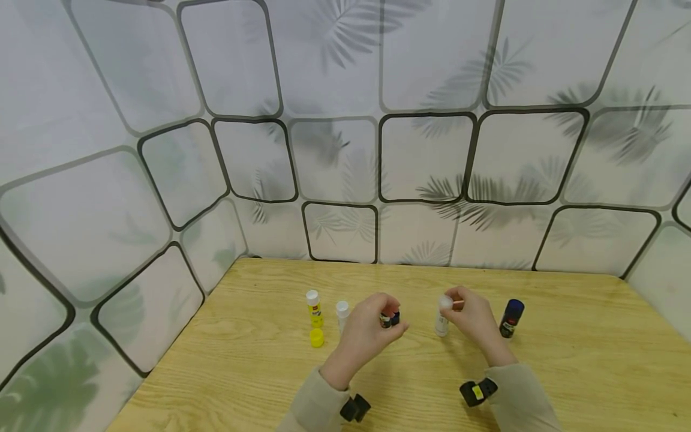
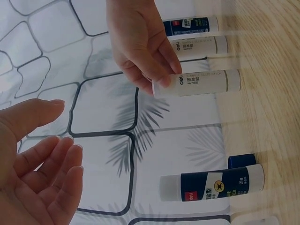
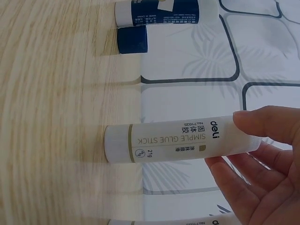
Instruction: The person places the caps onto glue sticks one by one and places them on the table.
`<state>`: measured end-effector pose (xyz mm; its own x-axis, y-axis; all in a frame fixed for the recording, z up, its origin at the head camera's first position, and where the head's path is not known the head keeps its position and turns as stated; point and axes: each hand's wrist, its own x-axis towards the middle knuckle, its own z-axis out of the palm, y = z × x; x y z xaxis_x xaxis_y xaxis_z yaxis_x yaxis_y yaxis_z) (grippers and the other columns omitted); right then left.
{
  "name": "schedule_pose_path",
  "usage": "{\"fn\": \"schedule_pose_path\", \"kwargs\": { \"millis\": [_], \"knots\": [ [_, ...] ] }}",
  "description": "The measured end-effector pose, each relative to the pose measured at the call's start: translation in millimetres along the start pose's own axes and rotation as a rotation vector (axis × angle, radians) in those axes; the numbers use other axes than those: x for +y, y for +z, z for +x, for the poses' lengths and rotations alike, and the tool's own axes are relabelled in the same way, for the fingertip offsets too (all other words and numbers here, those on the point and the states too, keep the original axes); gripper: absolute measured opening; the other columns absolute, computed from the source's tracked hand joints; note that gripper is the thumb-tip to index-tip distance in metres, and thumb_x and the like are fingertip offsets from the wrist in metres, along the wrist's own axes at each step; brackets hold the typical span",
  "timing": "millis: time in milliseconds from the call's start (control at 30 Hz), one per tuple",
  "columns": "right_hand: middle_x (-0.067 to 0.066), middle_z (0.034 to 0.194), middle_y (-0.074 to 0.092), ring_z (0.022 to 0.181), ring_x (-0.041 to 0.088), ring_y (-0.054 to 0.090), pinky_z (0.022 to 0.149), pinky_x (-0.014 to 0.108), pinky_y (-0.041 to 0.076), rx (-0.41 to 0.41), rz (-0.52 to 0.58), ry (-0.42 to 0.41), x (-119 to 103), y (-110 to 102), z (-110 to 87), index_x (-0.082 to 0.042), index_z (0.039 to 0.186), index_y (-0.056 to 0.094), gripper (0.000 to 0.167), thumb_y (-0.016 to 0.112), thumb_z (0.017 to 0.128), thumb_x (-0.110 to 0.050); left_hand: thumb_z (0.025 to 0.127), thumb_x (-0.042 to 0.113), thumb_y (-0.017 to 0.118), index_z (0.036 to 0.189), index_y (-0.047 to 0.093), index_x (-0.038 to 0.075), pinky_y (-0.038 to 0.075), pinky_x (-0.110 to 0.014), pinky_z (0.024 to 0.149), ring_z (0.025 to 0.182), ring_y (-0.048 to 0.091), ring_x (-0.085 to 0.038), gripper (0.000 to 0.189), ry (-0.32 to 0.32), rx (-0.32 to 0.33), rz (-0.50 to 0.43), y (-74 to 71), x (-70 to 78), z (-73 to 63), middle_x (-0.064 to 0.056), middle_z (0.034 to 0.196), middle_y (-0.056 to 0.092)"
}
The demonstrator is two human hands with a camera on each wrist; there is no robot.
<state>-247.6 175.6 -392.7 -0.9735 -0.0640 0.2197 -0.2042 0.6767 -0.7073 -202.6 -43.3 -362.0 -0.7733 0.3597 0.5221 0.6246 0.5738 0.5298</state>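
My right hand [image 1: 472,318] pinches the top of an upright white glue stick [image 3: 168,140] between thumb and fingers. Its base stands on the wooden table. My left hand [image 1: 367,327] holds nothing; its fingers are loosely bent, thumb apart. Beyond the left hand, partly hidden by it in the head view, stands a navy glue stick [image 2: 215,185] showing a pale top, with its navy cap [image 2: 242,161] beside it on the table. Another white glue stick [image 2: 201,46] stands close past the held one, and a capped navy glue stick [image 1: 511,318] is farther right.
Left of my left hand stand a yellow glue stick [image 1: 314,309] with a white top, its yellow cap [image 1: 317,337] in front of it, and a white stick [image 1: 342,312]. A patterned wall covering [image 1: 335,234] rises behind the table [image 1: 243,372].
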Motion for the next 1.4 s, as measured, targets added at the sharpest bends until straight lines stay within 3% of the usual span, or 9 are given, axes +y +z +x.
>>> {"fn": "schedule_pose_path", "kwargs": {
  "millis": [800, 1400],
  "knots": [
    [0.025, 0.114, 0.050, 0.098, 0.040, 0.051, 0.075, 0.045, 0.046, -0.010, -0.046, -0.005, -5.6, -2.8, -2.2, 0.003, 0.115, 0.049, 0.036, 0.058, 0.083, -0.011, 0.075, 0.016, 0.071, 0.093, 0.059, 0.007, 0.043, -0.015, 0.060, 0.071, 0.051, -0.006, 0.023, -0.022, 0.008, -0.009, 0.5, -1.0, 0.5, -0.002, 0.081, 0.056],
    [0.028, 0.115, 0.049, 0.103, 0.039, 0.049, 0.083, 0.046, 0.042, 0.026, -0.031, -0.040, -19.8, -18.8, -8.7, 0.004, 0.118, 0.046, 0.040, 0.060, 0.084, -0.011, 0.075, 0.017, 0.071, 0.093, 0.059, 0.007, 0.042, -0.015, 0.059, 0.071, 0.050, -0.005, 0.024, -0.024, 0.012, 0.019, 1.4, -3.0, 1.2, -0.001, 0.081, 0.056]
  ]
}}
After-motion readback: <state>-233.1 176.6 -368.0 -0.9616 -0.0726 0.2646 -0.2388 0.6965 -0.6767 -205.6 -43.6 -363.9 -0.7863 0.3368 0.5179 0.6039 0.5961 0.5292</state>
